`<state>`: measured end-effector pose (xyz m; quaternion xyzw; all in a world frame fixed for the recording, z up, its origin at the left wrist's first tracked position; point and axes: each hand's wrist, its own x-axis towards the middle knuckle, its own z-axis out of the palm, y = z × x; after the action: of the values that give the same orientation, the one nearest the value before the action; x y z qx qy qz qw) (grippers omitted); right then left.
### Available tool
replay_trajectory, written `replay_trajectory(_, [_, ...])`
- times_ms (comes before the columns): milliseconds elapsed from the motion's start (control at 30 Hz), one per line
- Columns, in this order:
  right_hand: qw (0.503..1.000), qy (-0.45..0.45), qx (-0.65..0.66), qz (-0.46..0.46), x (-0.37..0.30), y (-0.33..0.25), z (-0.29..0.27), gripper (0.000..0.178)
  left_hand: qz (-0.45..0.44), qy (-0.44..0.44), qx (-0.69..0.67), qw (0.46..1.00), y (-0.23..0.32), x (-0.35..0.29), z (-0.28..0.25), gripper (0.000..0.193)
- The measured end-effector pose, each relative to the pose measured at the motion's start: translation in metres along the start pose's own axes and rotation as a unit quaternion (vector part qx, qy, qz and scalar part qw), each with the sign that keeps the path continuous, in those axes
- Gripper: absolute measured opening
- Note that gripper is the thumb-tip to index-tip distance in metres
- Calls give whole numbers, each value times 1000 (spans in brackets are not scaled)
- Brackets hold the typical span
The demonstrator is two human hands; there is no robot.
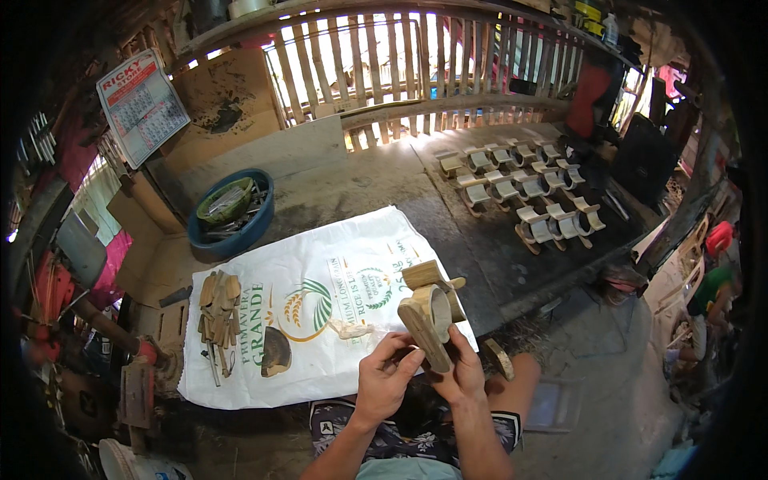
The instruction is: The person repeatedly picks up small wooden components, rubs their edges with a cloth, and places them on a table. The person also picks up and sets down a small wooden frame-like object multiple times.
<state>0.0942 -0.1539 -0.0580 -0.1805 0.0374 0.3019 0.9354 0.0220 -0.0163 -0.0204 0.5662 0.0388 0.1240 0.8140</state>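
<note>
Above my lap, a small wooden piece (422, 334) made of flat slats around a curved bamboo section stands tilted between my hands. My right hand (460, 372) grips its lower right side, the thumb lying along the curved section. My left hand (388, 378) has its fingers bent, with thumb and fingertips pressed at the lower left edge of the same piece. Under and beyond it a white printed sack (264, 276) is spread. On the sack lie a pile of wooden slips (218, 308), a dark curved piece (276, 350) and a thin metal tool (212, 366).
Several similar bamboo pieces (532, 186) stand in rows on the dark board at the far right. A blue basin (220, 250) holding a green bowl (226, 205) stands at the far left. Slatted wall (360, 64) closes the back. Another person (712, 288) is at the right edge.
</note>
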Motion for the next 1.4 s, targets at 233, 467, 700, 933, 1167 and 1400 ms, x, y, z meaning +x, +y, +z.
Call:
replay_trajectory(233, [956,13,-211,-206,-12,-6,18,41,-37,27,-9,999,-8,-6,-17,36])
replay_trajectory(467, [908,-6,-376,-183,-22,-29,30,43,-54,29,-96,994,-33,-12,-21,44])
replay_trajectory(700, [907,-37,-381,-175,-26,-31,31,47,-82,28,-219,972,-42,-15,-25,48])
replay_trajectory(933, [905,-21,-392,-162,-28,-26,30,50,-64,49,-209,975,-45,-21,-23,53])
replay_trajectory(1167, [887,-25,-432,-160,-32,-21,35,53,-69,59,-227,970,-45,-23,-26,52])
replay_trajectory(1400, [879,-39,-438,-182,-32,-18,35,53,-63,56,-237,968,-45,-24,-28,48])
